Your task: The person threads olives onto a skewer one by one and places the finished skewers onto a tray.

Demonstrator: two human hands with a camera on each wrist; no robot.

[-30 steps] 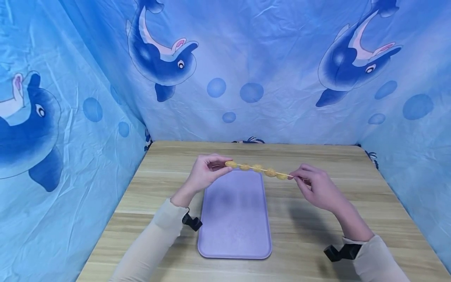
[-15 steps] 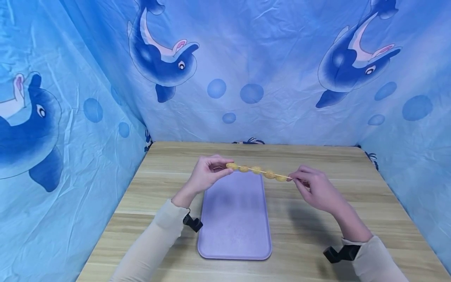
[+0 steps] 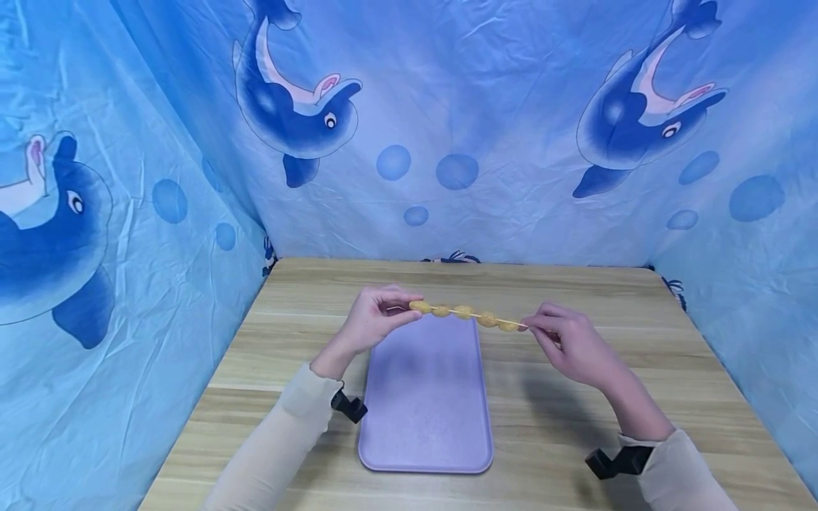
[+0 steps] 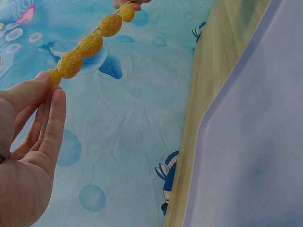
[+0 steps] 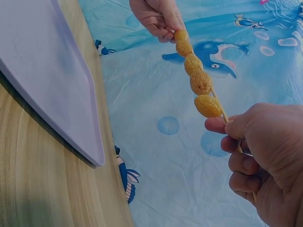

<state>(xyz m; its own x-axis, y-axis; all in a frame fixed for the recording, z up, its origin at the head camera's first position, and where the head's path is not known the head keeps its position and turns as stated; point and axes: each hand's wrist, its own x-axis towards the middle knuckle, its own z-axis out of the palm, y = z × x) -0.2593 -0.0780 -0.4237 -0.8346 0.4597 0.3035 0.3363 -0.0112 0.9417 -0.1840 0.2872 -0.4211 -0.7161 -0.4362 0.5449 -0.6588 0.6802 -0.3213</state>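
A skewer (image 3: pixel 463 312) of several golden-yellow balls on a thin wooden stick is stretched between both hands, above the far end of a lilac tray (image 3: pixel 424 426). The left hand (image 3: pixel 377 318) pinches the end ball between thumb and fingers; the left wrist view shows that ball (image 4: pixel 55 78) partly covered by the fingertips. At the other end, the right hand (image 3: pixel 571 341) grips the bare stick, with thumb and index finger just below the last ball (image 5: pixel 208 105). In the right wrist view the stick's lower end passes behind the curled fingers.
The tray lies on a wood-grain table (image 3: pixel 613 298). Blue cloth printed with dolphins (image 3: pixel 294 106) hangs behind the table and at both sides. A small black camera is strapped to each wrist.
Both hands and the skewer have sunk slightly lower in the head view. The grip of each hand looks the same.
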